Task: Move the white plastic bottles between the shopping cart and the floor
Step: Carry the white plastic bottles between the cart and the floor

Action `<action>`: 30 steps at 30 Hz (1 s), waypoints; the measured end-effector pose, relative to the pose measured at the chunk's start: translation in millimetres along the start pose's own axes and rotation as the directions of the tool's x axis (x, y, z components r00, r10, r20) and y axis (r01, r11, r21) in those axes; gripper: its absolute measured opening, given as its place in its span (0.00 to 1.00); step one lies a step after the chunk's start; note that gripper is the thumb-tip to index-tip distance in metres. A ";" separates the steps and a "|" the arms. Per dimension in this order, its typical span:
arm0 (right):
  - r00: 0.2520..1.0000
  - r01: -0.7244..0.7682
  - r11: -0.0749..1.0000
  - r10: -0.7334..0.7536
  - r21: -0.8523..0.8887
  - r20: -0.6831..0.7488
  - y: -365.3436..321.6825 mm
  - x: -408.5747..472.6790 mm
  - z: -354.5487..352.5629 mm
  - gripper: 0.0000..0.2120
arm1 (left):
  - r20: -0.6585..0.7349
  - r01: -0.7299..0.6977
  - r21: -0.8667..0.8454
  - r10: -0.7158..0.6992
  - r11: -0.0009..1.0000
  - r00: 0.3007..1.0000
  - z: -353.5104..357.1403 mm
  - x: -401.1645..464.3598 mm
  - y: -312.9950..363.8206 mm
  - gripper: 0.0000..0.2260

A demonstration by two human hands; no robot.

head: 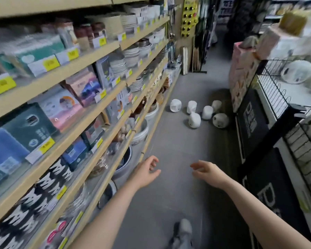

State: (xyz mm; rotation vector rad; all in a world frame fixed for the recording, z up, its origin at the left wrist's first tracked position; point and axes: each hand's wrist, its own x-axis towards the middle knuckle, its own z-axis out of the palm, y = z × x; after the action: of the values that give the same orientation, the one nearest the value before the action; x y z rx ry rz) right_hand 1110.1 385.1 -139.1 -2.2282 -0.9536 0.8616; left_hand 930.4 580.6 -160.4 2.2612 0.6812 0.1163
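1. On my far left stand the wooden shelves [90, 97], full of boxes, stacked plates and bowls, with yellow price tags on the edges.
2. My left hand [147, 172] is stretched forward over the grey floor [178, 144], close to the lowest shelf edges. Its grip is loose, the fingers a little curled, and it holds nothing.
3. My right hand [207, 172] is also stretched forward, just beside the left one, not touching it. Its grip is relaxed and open, palm down, with nothing in it.
4. The white plastic bottles [194, 120] are on the floor well ahead of both hands, six of them in a loose group in the aisle.
5. On my right is a black wire rack [276, 97] with a black sign panel under it.
6. At the bottom, between my arms, I see my grey shoe [185, 228].
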 end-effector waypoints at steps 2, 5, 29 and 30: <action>1.000 0.001 1.000 -0.001 0.011 -0.022 9.8 47.6 -27.4 0.14 | -0.032 -0.011 -0.009 0.011 1.000 0.999 0.5 58.6 8.4 0.14; 0.999 -0.009 1.000 0.009 0.003 -0.030 21.8 118.0 -72.0 0.16 | -0.033 0.014 -0.035 -0.015 0.999 0.999 1.4 139.1 22.0 0.14; 0.985 -0.162 0.985 0.159 -0.055 -0.063 90.3 597.1 -330.4 0.19 | 0.111 0.045 0.077 -0.053 0.996 0.992 -23.2 726.8 27.4 0.15; 0.982 -0.180 0.982 0.176 -0.056 -0.062 95.7 608.7 -340.4 0.19 | 0.131 0.036 0.080 -0.046 0.996 0.990 -21.3 745.2 31.3 0.15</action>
State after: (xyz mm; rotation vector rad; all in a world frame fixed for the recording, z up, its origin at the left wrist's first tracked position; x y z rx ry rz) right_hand 1728.2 717.6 -193.1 -2.4056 -0.7723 0.8518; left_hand 1574.3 953.9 -214.0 2.3039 0.6708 -0.0819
